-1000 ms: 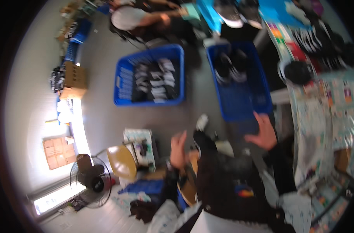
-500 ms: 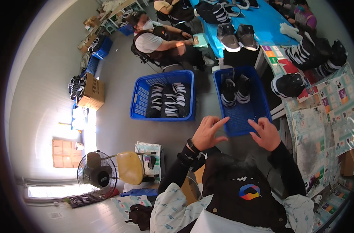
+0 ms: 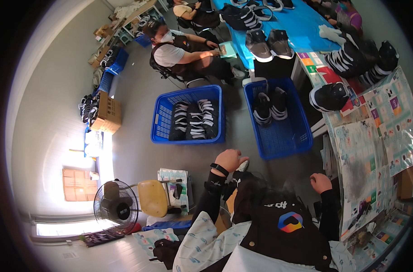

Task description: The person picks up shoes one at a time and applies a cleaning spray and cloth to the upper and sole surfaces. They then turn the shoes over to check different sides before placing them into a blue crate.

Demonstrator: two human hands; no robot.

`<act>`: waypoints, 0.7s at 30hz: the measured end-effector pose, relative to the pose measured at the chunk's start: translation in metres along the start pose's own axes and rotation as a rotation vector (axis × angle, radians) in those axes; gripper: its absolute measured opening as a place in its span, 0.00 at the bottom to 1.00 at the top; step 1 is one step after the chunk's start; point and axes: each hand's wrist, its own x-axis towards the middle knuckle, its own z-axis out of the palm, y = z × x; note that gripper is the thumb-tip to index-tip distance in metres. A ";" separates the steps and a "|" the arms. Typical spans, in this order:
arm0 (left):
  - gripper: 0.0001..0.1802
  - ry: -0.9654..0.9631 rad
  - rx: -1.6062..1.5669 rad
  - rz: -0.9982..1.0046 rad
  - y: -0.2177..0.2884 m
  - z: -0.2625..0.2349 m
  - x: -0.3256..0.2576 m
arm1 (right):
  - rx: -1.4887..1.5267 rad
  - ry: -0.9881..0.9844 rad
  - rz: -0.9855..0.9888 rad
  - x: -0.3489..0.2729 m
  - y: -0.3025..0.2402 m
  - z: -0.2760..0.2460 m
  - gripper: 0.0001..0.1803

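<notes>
My left hand (image 3: 230, 162) hangs in front of my apron, between the two blue baskets and my body. Its fingers are loosely bent, with one reaching out to the right, and I see nothing held. Lower at the right, beside the paper-covered table, my right hand (image 3: 321, 182) is curled in with nothing visible in it. Ahead of my hands a blue basket (image 3: 286, 152) holds a pair of black-and-white shoes (image 3: 270, 107) at its far end. Another blue basket (image 3: 188, 140) to its left carries several black shoes with white straps (image 3: 195, 120).
On my right is a table (image 3: 358, 145) covered with printed sheets, bearing more shoes (image 3: 331, 96). Beyond it lies a blue-topped table (image 3: 306, 38) with shoes. A masked person (image 3: 179, 54) sits at the far left. A yellow stool (image 3: 152, 198) and a fan (image 3: 116, 207) stand left.
Both hands have drawn back toward my body, away from the right basket. The right hand dropped lower and its fingers curled in; the left hand's fingers bent. The view shifted slightly.
</notes>
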 end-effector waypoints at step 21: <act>0.33 -0.661 -0.032 0.080 -0.077 0.300 0.137 | 0.158 -0.137 0.274 -0.044 0.127 0.127 0.15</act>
